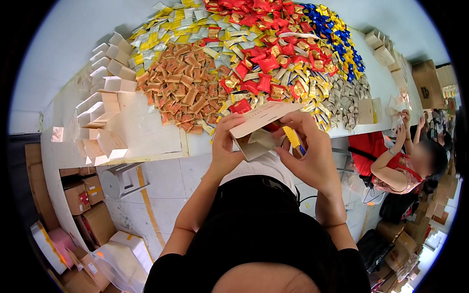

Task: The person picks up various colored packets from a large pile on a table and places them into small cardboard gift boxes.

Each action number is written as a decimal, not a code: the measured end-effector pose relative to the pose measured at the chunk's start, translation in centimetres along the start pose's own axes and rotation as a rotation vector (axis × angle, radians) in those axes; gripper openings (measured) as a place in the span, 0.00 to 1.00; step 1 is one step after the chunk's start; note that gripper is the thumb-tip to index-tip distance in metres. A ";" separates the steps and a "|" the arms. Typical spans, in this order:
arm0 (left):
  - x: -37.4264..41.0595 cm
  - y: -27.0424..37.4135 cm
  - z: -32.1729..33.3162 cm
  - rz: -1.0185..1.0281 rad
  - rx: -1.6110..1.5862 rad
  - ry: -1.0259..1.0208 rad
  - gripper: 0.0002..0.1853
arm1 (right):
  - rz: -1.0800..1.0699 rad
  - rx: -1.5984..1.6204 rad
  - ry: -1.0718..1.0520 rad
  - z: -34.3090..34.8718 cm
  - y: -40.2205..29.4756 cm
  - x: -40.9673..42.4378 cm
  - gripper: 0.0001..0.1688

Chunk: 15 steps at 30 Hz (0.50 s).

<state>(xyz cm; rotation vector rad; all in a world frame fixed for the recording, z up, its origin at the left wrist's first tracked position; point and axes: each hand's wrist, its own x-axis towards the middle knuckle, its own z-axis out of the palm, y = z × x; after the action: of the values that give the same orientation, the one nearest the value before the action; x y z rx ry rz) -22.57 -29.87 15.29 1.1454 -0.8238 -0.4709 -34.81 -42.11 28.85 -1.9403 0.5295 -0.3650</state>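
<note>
My left hand [226, 143] grips one side of a small open cardboard box [265, 116], its printed flap raised towards the table. Inside the box a few wrapped pieces are partly visible, one of them red. At the box's right side, my right hand [307, 146] pinches a small yellow and blue wrapped packet [293, 138] near the opening. Just beyond the box lies a large heap of wrapped snacks: red packets [268, 64], brown-orange packets [183, 84], and yellow and white sachets [176, 25].
Open empty boxes [99, 110] line the table's left side. Blue and yellow packets [329, 29] and grey packets [346, 99] lie at the right. A co-worker [399, 164] works at the right. A grey stool [113, 183] and cardboard cartons [97, 223] are below the table's left part.
</note>
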 end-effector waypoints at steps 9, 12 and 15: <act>0.0 0.1 -0.3 -0.001 0.056 -0.002 0.35 | 0.118 -0.036 0.091 -0.9 0.0 -0.5 0.20; 0.4 -0.1 -0.2 -0.014 0.059 -0.030 0.34 | -0.153 -0.228 0.012 0.1 -0.7 -0.1 0.24; 0.3 0.4 0.3 -0.031 0.077 -0.078 0.33 | -0.406 -0.403 -0.123 1.5 -1.2 0.9 0.27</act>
<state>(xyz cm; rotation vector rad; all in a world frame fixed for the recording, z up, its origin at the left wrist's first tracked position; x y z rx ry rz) -22.60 -30.16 15.79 1.2188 -0.8992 -0.5160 -33.06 -41.00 29.38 -2.4495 0.1267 -0.4122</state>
